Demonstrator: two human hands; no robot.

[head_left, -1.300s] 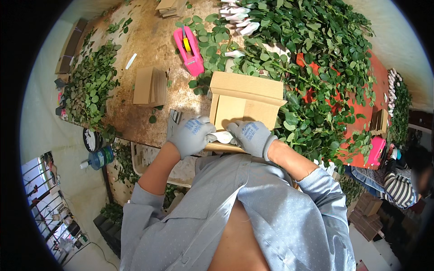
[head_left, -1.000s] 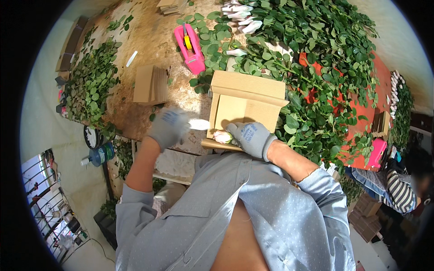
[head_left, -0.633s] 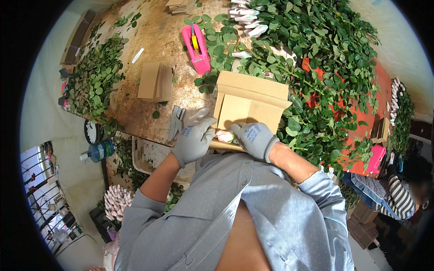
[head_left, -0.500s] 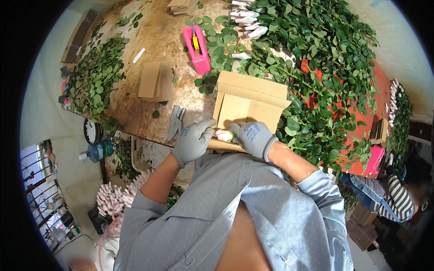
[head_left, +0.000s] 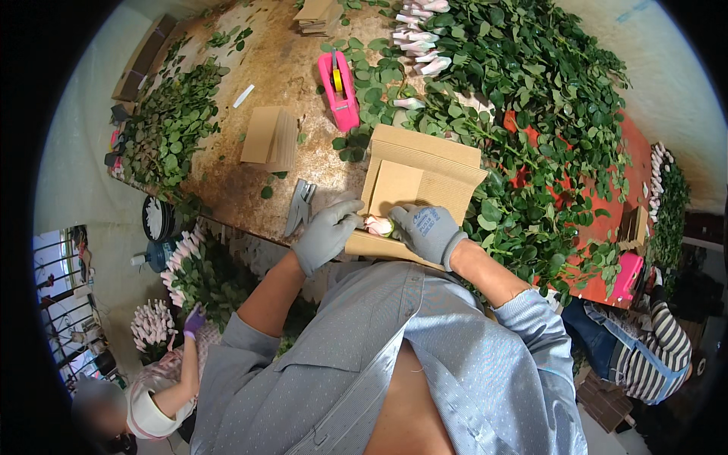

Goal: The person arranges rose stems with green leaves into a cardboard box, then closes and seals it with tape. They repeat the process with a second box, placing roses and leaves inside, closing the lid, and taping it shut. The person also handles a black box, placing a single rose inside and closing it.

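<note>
Beyond the stained table's [head_left: 294, 82] near edge, left, a co-worker's purple-gloved hand [head_left: 194, 321] has come into view. The left hand [head_left: 326, 239], fingertips bunched, sits beside the pink rose [head_left: 378, 226], now stripped of its white sleeve; whether it pinches petals is unclear. Over the cardboard box [head_left: 432, 152], the right hand [head_left: 427, 230] seemingly clasps the rose's base.
</note>
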